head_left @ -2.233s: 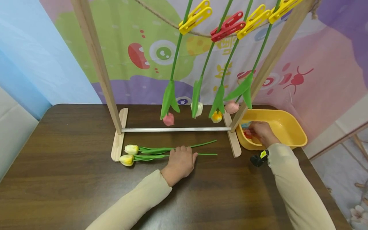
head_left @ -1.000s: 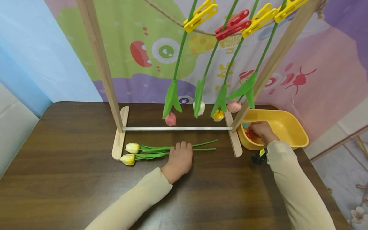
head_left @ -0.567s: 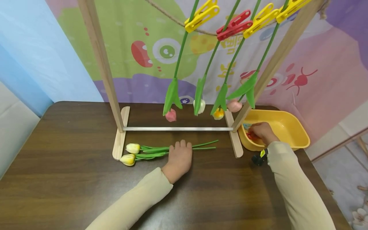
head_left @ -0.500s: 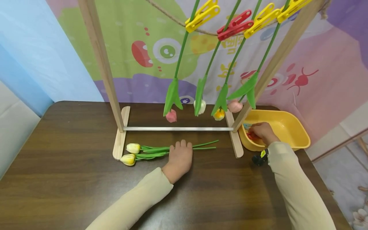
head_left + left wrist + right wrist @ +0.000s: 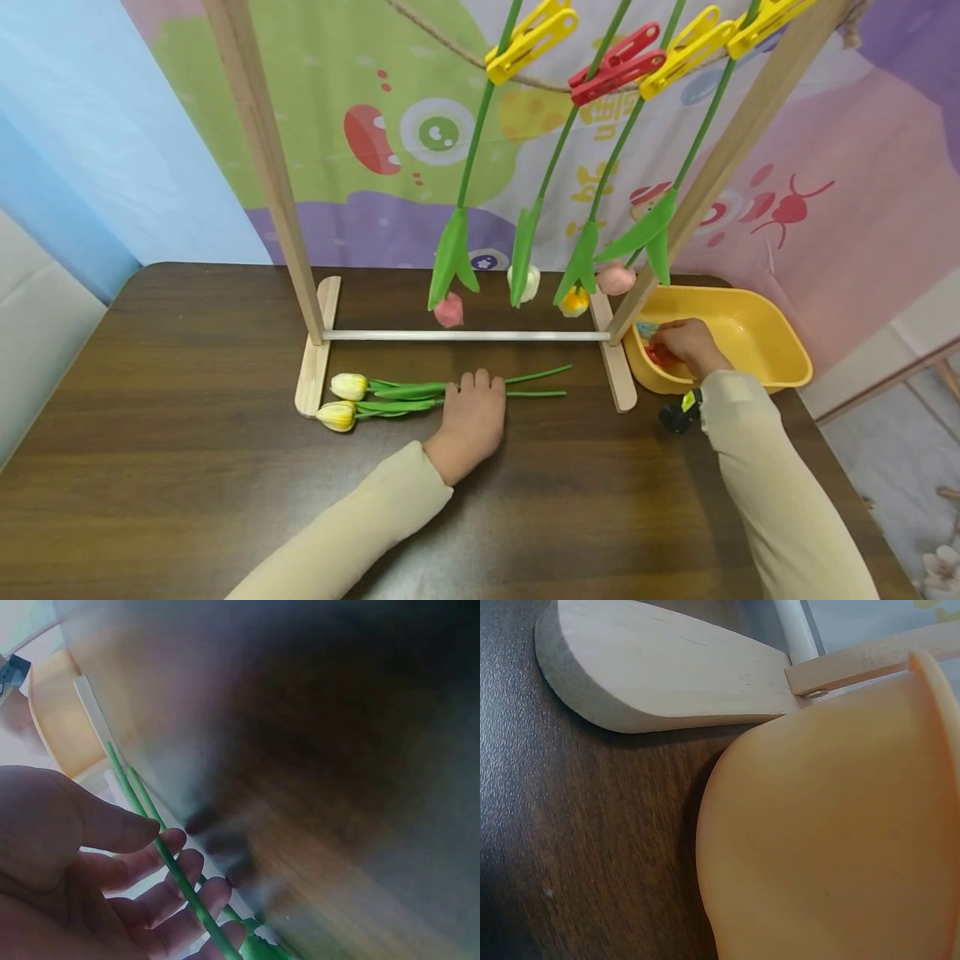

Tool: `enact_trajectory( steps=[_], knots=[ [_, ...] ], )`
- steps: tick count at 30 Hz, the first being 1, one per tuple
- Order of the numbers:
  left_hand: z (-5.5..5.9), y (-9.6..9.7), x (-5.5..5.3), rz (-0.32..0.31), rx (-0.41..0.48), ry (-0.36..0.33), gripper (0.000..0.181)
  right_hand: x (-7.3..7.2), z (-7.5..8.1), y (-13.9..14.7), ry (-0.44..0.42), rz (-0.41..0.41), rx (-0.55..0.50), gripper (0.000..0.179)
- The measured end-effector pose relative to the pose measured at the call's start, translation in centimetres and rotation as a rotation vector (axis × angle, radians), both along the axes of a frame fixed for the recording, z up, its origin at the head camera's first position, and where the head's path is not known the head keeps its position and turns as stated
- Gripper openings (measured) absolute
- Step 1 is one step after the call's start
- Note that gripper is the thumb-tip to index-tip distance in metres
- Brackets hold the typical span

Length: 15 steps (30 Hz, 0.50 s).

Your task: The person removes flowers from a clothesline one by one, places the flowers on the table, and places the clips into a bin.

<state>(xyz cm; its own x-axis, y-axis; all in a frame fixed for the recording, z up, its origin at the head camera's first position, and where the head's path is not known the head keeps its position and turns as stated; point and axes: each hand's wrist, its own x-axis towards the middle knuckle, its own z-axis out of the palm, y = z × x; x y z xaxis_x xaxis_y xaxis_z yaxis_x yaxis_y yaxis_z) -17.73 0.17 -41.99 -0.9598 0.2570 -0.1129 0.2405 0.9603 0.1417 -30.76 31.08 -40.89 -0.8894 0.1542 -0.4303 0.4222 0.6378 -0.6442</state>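
The green stem point(image 5: 536, 393) of nearer yellow-white artificial tulip point(image 5: 337, 416) has shifted inward, seemingly secured by pinching left hand point(image 5: 472, 421); grip of right hand point(image 5: 690, 343) is unclear.

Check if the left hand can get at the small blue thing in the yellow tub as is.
Probably not cleanly: the right hand is in the tub beside the blue thing, and the wooden post stands close by. The left hand also holds a tulip stem.
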Motion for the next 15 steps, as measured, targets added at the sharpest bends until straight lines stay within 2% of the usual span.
enact_trajectory(
  steps=[4,11,15],
  knots=[
    [0.05,-0.01,0.08,-0.01,-0.005,-0.021,0.029,0.11,0.25,-0.04,0.0,-0.009,-0.016,0.037],
    [0.23,-0.02,0.05,-0.01,0.0,-0.047,0.03,0.39,0.8,-0.08,-0.002,-0.01,-0.026,0.054],
    [0.34,-0.02,0.01,-0.005,0.009,-0.045,0.03,0.48,1.07,-0.15,0.004,-0.008,-0.024,0.053]
  ],
)
